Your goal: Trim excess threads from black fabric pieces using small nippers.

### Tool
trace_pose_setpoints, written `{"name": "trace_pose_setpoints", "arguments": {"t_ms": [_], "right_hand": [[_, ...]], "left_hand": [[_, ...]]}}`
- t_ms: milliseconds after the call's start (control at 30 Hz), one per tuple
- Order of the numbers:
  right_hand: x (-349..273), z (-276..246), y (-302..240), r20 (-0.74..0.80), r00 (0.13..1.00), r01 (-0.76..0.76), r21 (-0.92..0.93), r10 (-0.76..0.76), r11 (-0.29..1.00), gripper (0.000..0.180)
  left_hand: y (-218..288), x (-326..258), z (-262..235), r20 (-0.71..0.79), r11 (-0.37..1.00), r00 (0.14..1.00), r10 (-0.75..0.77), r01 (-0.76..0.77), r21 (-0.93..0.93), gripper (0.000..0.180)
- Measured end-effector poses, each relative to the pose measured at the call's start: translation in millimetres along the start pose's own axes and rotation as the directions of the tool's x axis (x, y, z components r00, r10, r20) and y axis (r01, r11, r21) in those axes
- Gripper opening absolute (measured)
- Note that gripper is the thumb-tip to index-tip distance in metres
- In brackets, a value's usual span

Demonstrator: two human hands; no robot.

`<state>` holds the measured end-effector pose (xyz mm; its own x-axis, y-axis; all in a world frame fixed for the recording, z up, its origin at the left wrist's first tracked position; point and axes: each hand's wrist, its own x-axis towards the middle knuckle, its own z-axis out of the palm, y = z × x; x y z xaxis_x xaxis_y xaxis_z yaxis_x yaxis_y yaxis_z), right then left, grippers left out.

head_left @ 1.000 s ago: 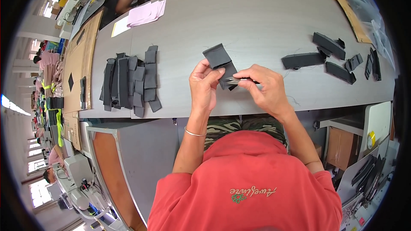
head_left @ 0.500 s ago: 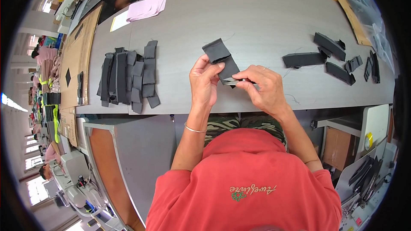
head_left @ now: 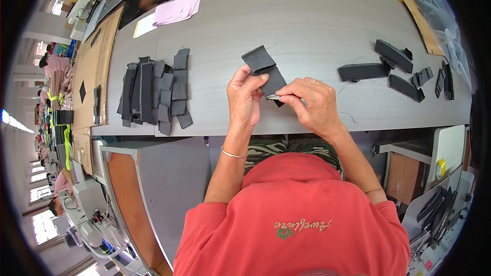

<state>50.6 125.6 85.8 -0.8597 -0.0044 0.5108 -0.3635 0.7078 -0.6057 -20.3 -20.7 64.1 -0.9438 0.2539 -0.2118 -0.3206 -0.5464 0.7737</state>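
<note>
A folded black fabric strip (head_left: pixel 260 60) is pinched in my left hand (head_left: pixel 244 96), thumb on top, over the near middle of the table. Its lower end slants down to the right, toward my right hand (head_left: pixel 311 103). Closed fingers there hold small silvery thread snips (head_left: pixel 273 97), whose metal tip touches the strip's lower edge. Most of that tool is hidden by the hand. To the left lie rows of stacked black fabric strips (head_left: pixel 146 91). Several loose black fabric pieces (head_left: pixel 364 71) are scattered at the right.
The grey table (head_left: pixel 230 15) carries pink sheets (head_left: pixel 176 10) at its far left. Loose threads lie near its front edge. Cardboard (head_left: pixel 94 66) borders the left side, and clear plastic sheeting (head_left: pixel 432 15) the far right. A person's leg (head_left: pixel 149 0) shows beyond the table.
My right hand has shifted slightly, and the snips now show only a narrow tip at the strip's lower edge. The left hand and strip are nearly unchanged.
</note>
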Motion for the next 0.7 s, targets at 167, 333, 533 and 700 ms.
{"name": "trace_pose_setpoints", "arguments": {"t_ms": [167, 333, 533, 700], "right_hand": [[2.6, -6.2, -3.9, -0.002, 0.997, -0.071, 0.064, 0.071, 0.995, 0.01], [3.8, -3.4, -3.6, 0.029, 0.999, -0.037, 0.053, 0.036, 0.998, 0.01], [4.2, -2.7, -2.9, 0.017, 1.0, 0.015, -0.02, -0.015, 1.0, 0.005], [6.8, -5.4, -1.5, -0.032, 0.998, -0.043, 0.098, 0.047, 0.994, 0.005]], "left_hand": [[4.3, -1.4, 3.4, -0.022, 1.0, 1.0, 0.007, -0.007, -0.003, 0.024], [2.8, -0.7, 2.6, -0.018, 1.0, 1.0, 0.012, -0.012, 0.013, 0.022], [0.0, -0.9, -2.5, -0.026, 0.999, 1.0, -0.009, 0.01, 0.051, 0.02], [4.5, -1.6, 0.6, -0.025, 0.998, 1.0, -0.002, 0.004, 0.07, 0.023]]}}
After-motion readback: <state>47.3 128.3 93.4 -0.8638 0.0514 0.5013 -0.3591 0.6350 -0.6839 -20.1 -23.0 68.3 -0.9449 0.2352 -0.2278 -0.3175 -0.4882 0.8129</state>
